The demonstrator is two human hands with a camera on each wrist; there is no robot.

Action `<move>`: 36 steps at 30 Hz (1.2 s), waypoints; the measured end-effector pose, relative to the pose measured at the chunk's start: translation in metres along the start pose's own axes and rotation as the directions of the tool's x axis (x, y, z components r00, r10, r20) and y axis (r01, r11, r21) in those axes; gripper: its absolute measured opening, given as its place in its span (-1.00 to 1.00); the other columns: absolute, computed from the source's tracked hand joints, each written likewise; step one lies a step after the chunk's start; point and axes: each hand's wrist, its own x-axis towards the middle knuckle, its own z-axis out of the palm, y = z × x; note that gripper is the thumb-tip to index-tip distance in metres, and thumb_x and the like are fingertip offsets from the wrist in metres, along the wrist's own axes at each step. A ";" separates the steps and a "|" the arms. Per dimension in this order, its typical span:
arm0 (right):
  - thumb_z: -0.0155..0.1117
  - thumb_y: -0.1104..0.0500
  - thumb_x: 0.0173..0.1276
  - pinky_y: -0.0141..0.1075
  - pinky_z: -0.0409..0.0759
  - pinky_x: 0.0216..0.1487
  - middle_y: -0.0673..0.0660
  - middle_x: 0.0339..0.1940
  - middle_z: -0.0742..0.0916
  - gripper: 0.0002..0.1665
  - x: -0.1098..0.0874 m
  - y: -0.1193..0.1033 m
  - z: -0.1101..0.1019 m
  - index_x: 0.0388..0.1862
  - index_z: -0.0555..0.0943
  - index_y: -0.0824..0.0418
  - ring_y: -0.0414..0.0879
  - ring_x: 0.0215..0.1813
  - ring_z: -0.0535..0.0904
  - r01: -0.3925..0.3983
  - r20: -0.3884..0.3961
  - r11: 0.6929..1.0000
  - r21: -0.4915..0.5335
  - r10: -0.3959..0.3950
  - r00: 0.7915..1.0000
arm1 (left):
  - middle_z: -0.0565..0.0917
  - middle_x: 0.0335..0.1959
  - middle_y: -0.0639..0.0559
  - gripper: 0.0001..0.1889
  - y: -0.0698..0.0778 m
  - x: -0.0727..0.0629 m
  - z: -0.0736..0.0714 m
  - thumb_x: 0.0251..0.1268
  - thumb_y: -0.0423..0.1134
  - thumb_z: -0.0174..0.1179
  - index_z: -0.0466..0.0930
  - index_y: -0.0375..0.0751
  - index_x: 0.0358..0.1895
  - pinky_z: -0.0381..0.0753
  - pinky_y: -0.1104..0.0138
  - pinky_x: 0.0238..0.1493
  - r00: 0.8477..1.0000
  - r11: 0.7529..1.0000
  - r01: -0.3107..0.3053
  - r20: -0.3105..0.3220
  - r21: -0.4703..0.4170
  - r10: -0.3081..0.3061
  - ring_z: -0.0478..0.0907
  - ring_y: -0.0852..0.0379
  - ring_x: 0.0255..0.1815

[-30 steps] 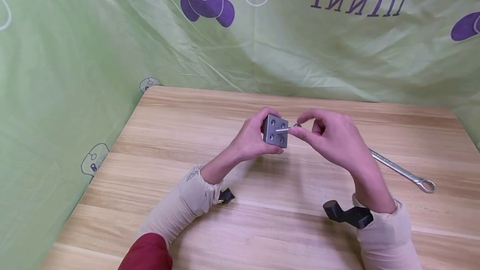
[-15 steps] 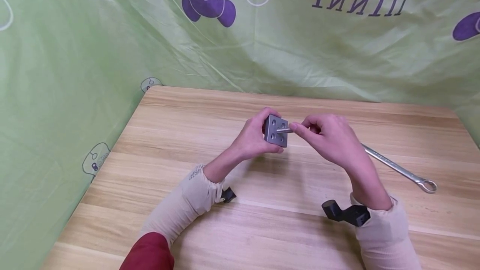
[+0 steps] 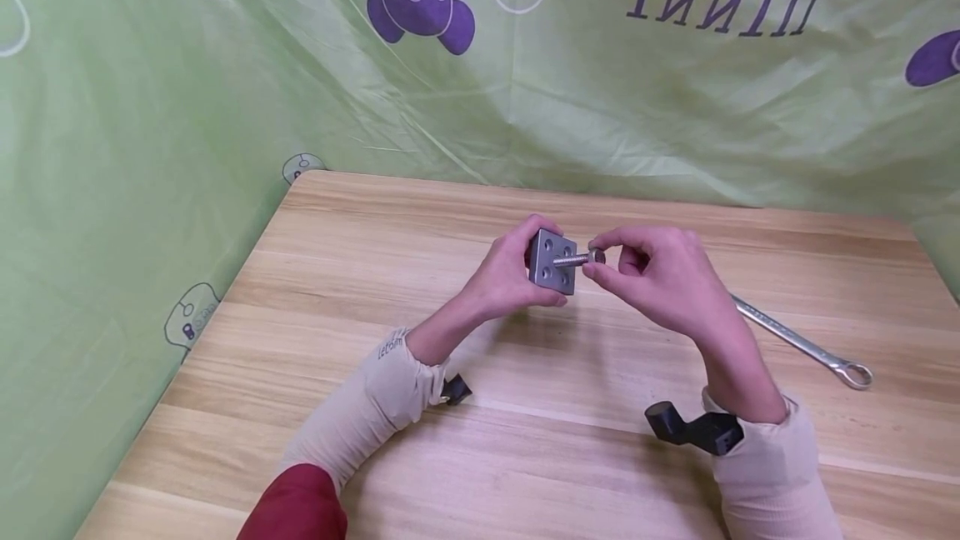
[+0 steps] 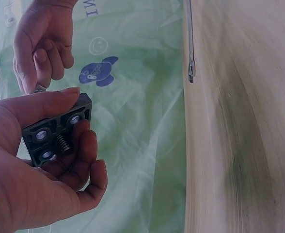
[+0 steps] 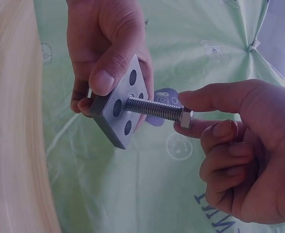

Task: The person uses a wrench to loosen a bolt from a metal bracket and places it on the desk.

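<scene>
My left hand (image 3: 495,282) grips a grey square metal plate (image 3: 553,281) by its edges above the table. The plate has a hole near each corner. A long threaded bolt (image 5: 154,108) stands in its middle, most of the thread out on the side toward my right hand (image 3: 667,277). Thumb and index finger of that hand pinch the hex bolt head (image 5: 186,118), its other fingers curled in. Seen from behind in the left wrist view, the bolt's threaded end (image 4: 64,143) sticks out of the plate's ribbed back, beside the left fingers.
A combination wrench (image 3: 806,346) lies on the wooden table (image 3: 525,457) to the right, partly hidden by the right forearm. A green printed curtain (image 3: 510,107) hangs behind and along the left side. Black camera mounts (image 3: 693,430) sit at both wrists.
My right thumb and index finger rolled over the bolt head, hiding it half a second ago, and are now back apart around it. The left hand and plate have stayed nearly still.
</scene>
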 end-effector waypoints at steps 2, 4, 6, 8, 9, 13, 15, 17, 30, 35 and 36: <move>0.49 0.22 0.15 -0.39 0.21 -0.58 -0.05 -0.73 0.45 -0.83 -0.001 0.000 0.001 -0.24 0.76 0.16 -0.34 -0.65 0.24 0.027 -0.016 1.000 0.006 -0.027 1.000 | 0.65 -0.04 -0.19 -0.23 0.000 0.000 0.000 -0.27 -0.50 0.56 0.41 -0.25 0.16 0.57 0.45 -0.13 1.000 1.000 0.000 0.000 0.003 0.000 0.60 0.05 -0.13; 0.48 0.28 0.13 -0.41 0.20 -0.57 -0.06 -0.73 0.44 -0.81 -0.001 0.000 0.002 -0.24 0.76 0.16 -0.35 -0.65 0.23 0.041 -0.026 0.999 0.013 -0.041 0.999 | 0.65 -0.05 -0.19 -0.23 0.000 0.000 0.000 -0.27 -0.50 0.55 0.41 -0.25 0.16 0.57 0.45 -0.14 1.000 1.000 -0.002 0.000 0.004 0.002 0.59 0.05 -0.15; 0.43 0.34 0.12 -0.42 0.20 -0.57 -0.07 -0.73 0.44 -0.79 -0.001 0.000 0.003 -0.24 0.75 0.16 -0.36 -0.64 0.22 0.048 -0.033 0.999 0.024 -0.048 0.998 | 0.65 -0.07 -0.20 -0.24 0.000 0.000 0.001 -0.27 -0.50 0.55 0.41 -0.26 0.16 0.57 0.45 -0.16 1.000 1.000 -0.005 0.001 0.001 0.005 0.59 0.06 -0.16; 0.38 0.40 0.11 -0.44 0.20 -0.57 -0.07 -0.73 0.43 -0.76 -0.001 -0.001 0.003 -0.25 0.75 0.16 -0.36 -0.64 0.22 0.057 -0.037 0.998 0.035 -0.055 0.998 | 0.65 -0.08 -0.20 -0.24 0.001 0.000 0.000 -0.26 -0.50 0.55 0.41 -0.26 0.16 0.56 0.45 -0.17 1.000 1.000 -0.009 0.001 -0.001 0.009 0.59 0.06 -0.18; 0.35 0.41 0.11 -0.44 0.20 -0.58 -0.08 -0.73 0.43 -0.74 -0.001 -0.002 0.004 -0.25 0.75 0.16 -0.36 -0.64 0.22 0.061 -0.038 0.997 0.038 -0.060 0.997 | 0.65 -0.08 -0.20 -0.24 0.001 0.000 0.000 -0.26 -0.50 0.55 0.41 -0.26 0.16 0.56 0.46 -0.18 1.000 1.000 -0.011 0.001 -0.002 0.011 0.59 0.06 -0.18; 0.38 0.39 0.13 -0.44 0.22 -0.57 -0.07 -0.71 0.44 -0.75 -0.001 -0.002 0.003 -0.20 0.73 0.16 -0.35 -0.63 0.24 0.081 -0.017 0.996 0.042 -0.080 0.997 | 0.65 -0.08 -0.19 -0.23 0.001 -0.001 0.000 -0.27 -0.50 0.55 0.41 -0.25 0.16 0.56 0.47 -0.17 1.000 1.000 -0.019 0.003 -0.002 0.019 0.59 0.06 -0.17; 0.46 0.30 0.17 -0.42 0.25 -0.57 -0.06 -0.71 0.45 -0.75 -0.001 -0.002 0.002 -0.14 0.71 0.17 -0.33 -0.63 0.26 0.071 0.000 0.997 0.042 -0.071 0.997 | 0.65 -0.08 -0.19 -0.23 0.001 -0.001 -0.001 -0.27 -0.50 0.55 0.41 -0.24 0.16 0.56 0.46 -0.17 1.000 1.000 -0.023 0.003 -0.001 0.023 0.59 0.06 -0.17; 0.49 0.18 0.21 -0.39 0.26 -0.57 -0.05 -0.71 0.45 -0.71 -0.001 -0.002 0.000 -0.09 0.68 0.17 -0.31 -0.64 0.27 0.034 0.019 0.999 0.037 -0.035 0.999 | 0.65 -0.08 -0.19 -0.23 0.001 -0.001 -0.001 -0.27 -0.50 0.56 0.41 -0.25 0.16 0.56 0.46 -0.16 1.000 1.000 -0.025 0.001 0.002 0.025 0.59 0.06 -0.17; 0.05 -0.27 0.51 -0.26 0.26 -0.52 -0.03 -0.74 0.39 -0.40 0.002 -0.003 0.001 -0.55 0.63 0.11 -0.09 -0.58 0.30 -0.201 0.143 0.975 -0.094 0.213 0.966 | 0.67 -0.12 -0.18 -0.24 0.001 -0.002 -0.002 -0.29 -0.50 0.56 0.42 -0.25 0.14 0.56 0.45 -0.17 0.999 0.999 -0.035 -0.009 0.012 0.035 0.59 0.09 -0.21; 0.15 -0.21 0.47 -0.30 0.23 -0.52 -0.04 -0.72 0.39 -0.49 0.001 -0.005 0.001 -0.54 0.62 0.11 -0.13 -0.58 0.28 -0.162 0.117 0.982 -0.102 0.173 0.978 | 0.67 -0.11 -0.18 -0.24 0.001 -0.002 -0.001 -0.28 -0.49 0.56 0.42 -0.25 0.15 0.56 0.46 -0.16 0.999 0.999 -0.035 -0.006 0.015 0.035 0.60 0.10 -0.21; 0.17 -0.19 0.46 -0.30 0.23 -0.51 -0.04 -0.71 0.40 -0.52 0.001 -0.005 0.000 -0.52 0.63 0.10 -0.13 -0.58 0.28 -0.151 0.112 0.983 -0.104 0.162 0.980 | 0.67 -0.11 -0.18 -0.24 0.001 -0.002 -0.001 -0.28 -0.49 0.56 0.42 -0.25 0.15 0.56 0.46 -0.16 0.999 0.999 -0.034 -0.006 0.014 0.035 0.60 0.10 -0.21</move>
